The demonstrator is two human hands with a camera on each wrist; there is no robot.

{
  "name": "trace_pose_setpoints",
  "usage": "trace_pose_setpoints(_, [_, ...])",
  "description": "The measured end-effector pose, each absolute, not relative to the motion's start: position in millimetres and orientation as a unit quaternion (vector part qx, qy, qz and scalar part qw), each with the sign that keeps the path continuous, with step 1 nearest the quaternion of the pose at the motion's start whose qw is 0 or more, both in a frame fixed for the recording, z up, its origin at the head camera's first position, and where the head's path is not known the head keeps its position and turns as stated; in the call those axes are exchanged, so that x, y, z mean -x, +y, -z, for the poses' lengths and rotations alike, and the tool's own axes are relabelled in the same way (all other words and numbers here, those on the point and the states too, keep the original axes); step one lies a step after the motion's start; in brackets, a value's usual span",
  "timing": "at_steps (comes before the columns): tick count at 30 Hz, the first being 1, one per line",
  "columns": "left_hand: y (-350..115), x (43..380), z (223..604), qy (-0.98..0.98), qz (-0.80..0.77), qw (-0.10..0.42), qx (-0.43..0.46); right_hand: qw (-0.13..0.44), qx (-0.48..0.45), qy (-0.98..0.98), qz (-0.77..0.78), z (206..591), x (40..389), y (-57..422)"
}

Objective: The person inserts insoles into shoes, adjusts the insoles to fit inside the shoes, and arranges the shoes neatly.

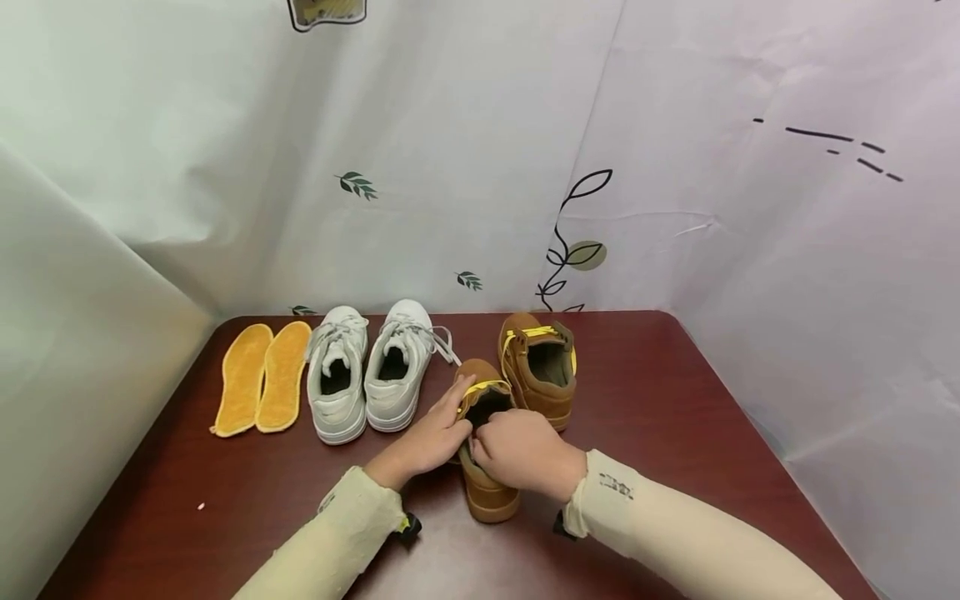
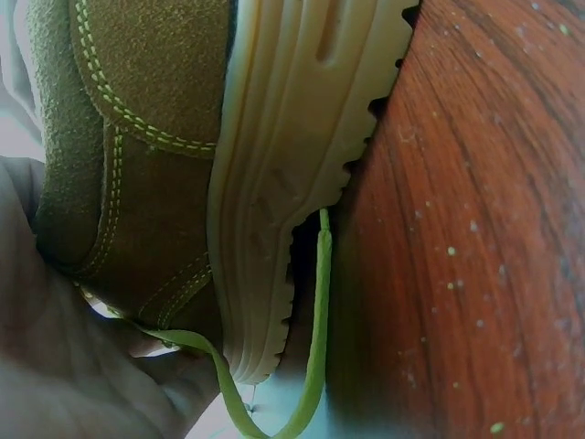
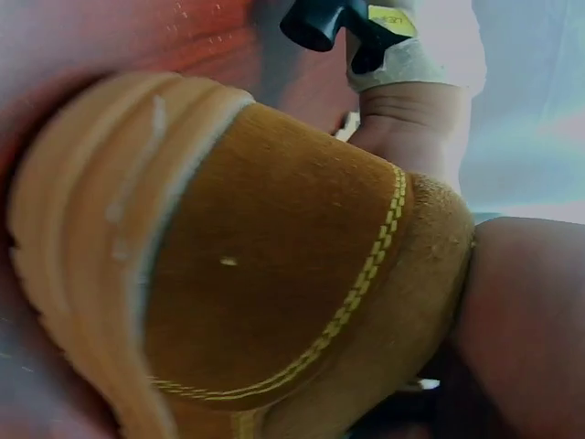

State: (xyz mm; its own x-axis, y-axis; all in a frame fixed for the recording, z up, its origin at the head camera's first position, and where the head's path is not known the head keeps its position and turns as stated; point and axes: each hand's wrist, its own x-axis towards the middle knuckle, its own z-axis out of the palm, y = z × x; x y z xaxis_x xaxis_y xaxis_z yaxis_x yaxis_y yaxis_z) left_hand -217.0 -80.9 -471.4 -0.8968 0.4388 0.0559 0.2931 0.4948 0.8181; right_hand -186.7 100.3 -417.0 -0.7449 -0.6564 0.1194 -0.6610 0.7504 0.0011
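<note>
A brown suede shoe with yellow laces stands toe away on the table between both hands. My left hand grips its left side near the laces, thumb at the opening. In the left wrist view, that hand lies along the upper, and a loose yellow lace hangs in a loop beside the sole. My right hand bends over the right side of the collar, fingers reaching into the opening. Its fingertips are hidden inside; I cannot tell what they hold. The shoe's heel fills the right wrist view.
A second brown shoe stands just behind, to the right. Two white sneakers stand side by side left of the hands, with two yellow-orange insoles lying flat beyond them. The dark red table meets printed white curtains at the back.
</note>
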Motion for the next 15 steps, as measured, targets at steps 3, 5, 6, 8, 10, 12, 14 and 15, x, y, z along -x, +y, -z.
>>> trace_pose_setpoints(3, [-78.9,217.3,471.9,0.864,-0.449,0.086,-0.213,0.069,-0.376,-0.922,-0.060,421.7,188.9,110.5])
trace_pose_setpoints(5, [-78.3,218.1,471.7,0.868,-0.442,0.081,-0.212,0.096,-0.397,-0.909,-0.086,425.3,190.1,117.2])
trace_pose_setpoints(6, [-78.2,218.8,472.0,0.870,-0.439,0.078,-0.211,0.113,-0.409,-0.900,-0.095,427.0,190.0,120.4])
trace_pose_setpoints(8, [-78.3,219.8,471.3,0.873,-0.435,0.071,-0.210,0.141,-0.427,-0.887,-0.106,430.1,188.1,126.1])
trace_pose_setpoints(10, [-78.7,220.6,471.4,0.875,-0.432,0.066,-0.210,0.148,-0.440,-0.880,-0.105,433.1,184.0,130.5])
trace_pose_setpoints(12, [-79.2,220.7,471.7,0.875,-0.432,0.069,-0.208,0.144,-0.444,-0.880,-0.091,436.0,178.7,133.0])
trace_pose_setpoints(14, [-79.5,219.8,471.5,0.874,-0.434,0.070,-0.206,0.132,-0.435,-0.888,-0.077,438.7,173.5,134.3])
trace_pose_setpoints(15, [-79.4,219.6,472.0,0.873,-0.436,0.069,-0.206,0.126,-0.426,-0.893,-0.070,440.0,171.3,134.5])
